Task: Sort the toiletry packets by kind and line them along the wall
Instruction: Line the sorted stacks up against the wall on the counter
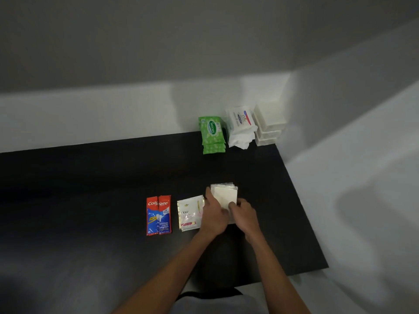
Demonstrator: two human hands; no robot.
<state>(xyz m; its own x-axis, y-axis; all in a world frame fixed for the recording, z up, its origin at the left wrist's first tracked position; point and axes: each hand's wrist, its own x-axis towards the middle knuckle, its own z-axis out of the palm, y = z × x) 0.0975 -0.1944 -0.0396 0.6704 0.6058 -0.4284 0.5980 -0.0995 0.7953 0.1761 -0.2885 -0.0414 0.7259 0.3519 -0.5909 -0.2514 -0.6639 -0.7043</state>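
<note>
Both hands, left and right, clasp the stack of clear packets between them on the table. From that stack the wall lies straight ahead, past the green wipes; both hands sit equally near.

The bench is black and matt. The toothpaste sachets and shampoo sachets look like glossy plastic film. The green wipes packs are smooth printed plastic. The white boxes look like matt card. The wall is smooth and matt.
</note>
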